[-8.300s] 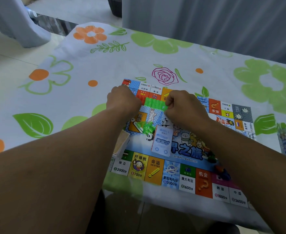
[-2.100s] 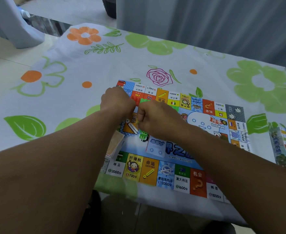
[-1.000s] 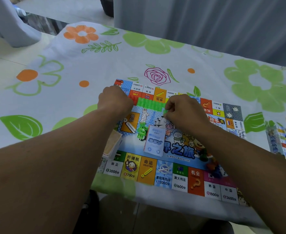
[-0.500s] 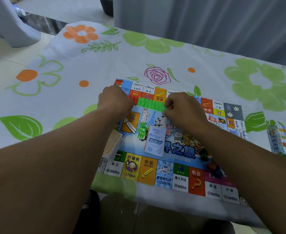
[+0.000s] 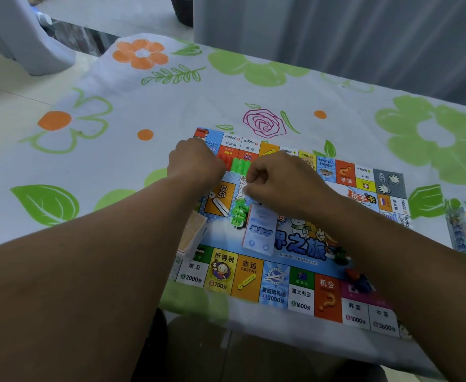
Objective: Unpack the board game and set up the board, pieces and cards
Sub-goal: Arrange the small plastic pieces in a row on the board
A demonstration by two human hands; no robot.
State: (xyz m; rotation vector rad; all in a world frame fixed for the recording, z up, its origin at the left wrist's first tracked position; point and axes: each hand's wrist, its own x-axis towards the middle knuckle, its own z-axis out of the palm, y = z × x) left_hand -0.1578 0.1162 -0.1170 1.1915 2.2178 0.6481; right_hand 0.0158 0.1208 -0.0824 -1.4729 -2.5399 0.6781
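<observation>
Grey curtain point(image 5: 336, 37) behind floral tablecloth point(image 5: 143, 106), pale floor point(image 5: 3, 106).

We found the light dim, flat and bluish, with only faint shadows. Beyond the fingers point(image 5: 255, 175) the tablecloth point(image 5: 171, 111) was palest; below them the frame's bottom went near black. Board point(image 5: 303, 293) print around the fingers read sharp. Forearms point(image 5: 74, 271) nearest us were soft, stretched by wide-angle distortion.
</observation>
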